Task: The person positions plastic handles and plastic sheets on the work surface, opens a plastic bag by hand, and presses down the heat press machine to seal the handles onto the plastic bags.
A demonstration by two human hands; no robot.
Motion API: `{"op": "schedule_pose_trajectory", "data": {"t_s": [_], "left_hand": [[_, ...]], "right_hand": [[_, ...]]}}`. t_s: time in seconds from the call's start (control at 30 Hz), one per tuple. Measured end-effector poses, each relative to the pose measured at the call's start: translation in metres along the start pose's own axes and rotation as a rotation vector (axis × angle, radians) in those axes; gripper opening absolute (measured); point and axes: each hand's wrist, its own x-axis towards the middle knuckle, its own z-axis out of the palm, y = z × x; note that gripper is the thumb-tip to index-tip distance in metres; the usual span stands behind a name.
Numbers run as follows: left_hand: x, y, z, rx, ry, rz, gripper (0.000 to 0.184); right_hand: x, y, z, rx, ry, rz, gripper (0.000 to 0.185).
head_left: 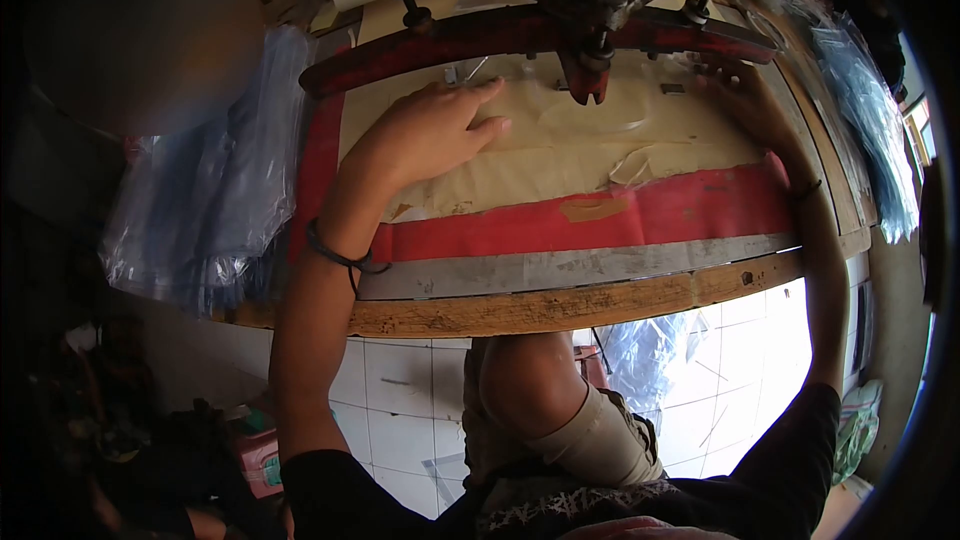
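My left hand (435, 130) rests over a yellowish sheet (560, 165) on the bench, its thumb and index finger spread apart with nothing between them. Just beyond its fingertips, partly under a red metal press bar (450, 45), lie small metal pieces, one a thin rod. My right hand (745, 100) reaches to the sheet's right side near the bar's end, fingers stretched out and partly in shadow. A small dark metal block (672, 89) lies left of it. Between the hands, a clear plastic piece (595, 118) with a curved edge lies flat below the bar's notched centre bracket (588, 80).
Clear plastic bags (200, 200) hang over the bench's left side, and more plastic (870, 110) lies at the right. A red sheet (560, 225) borders the yellowish one. The worn wooden edge (560, 310) runs in front of my knee (535, 385).
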Motion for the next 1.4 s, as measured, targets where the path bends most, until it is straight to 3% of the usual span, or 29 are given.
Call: {"op": "schedule_pose_trajectory", "data": {"t_s": [0.2, 0.5, 0.67, 0.77, 0.9, 1.2, 1.4], "left_hand": [[0.0, 0.003, 0.002, 0.054, 0.03, -0.003, 0.054], [-0.002, 0.01, 0.003, 0.167, 0.076, 0.042, 0.077], [-0.002, 0.019, -0.006, 0.217, 0.034, 0.078, 0.07], [-0.001, 0.023, -0.003, 0.282, 0.065, 0.16, 0.063], [0.0, 0.028, 0.0, 0.348, 0.05, 0.167, 0.055], [-0.004, 0.015, -0.003, 0.343, 0.234, 0.215, 0.055], [-0.002, 0.011, -0.02, 0.211, 0.069, -0.022, 0.045]], "right_hand": [[0.004, 0.008, 0.004, 0.031, 0.038, -0.029, 0.044], [0.004, 0.003, 0.005, 0.087, 0.028, -0.049, 0.033], [0.005, -0.001, 0.003, -0.016, 0.058, -0.097, 0.029], [0.006, 0.004, 0.004, -0.043, 0.079, 0.009, 0.029], [0.006, 0.012, 0.004, 0.102, 0.067, 0.033, 0.033], [0.009, 0.031, -0.002, 0.18, 0.068, 0.029, 0.039], [-0.001, 0.016, -0.01, 0.209, 0.045, 0.119, 0.04]]}}
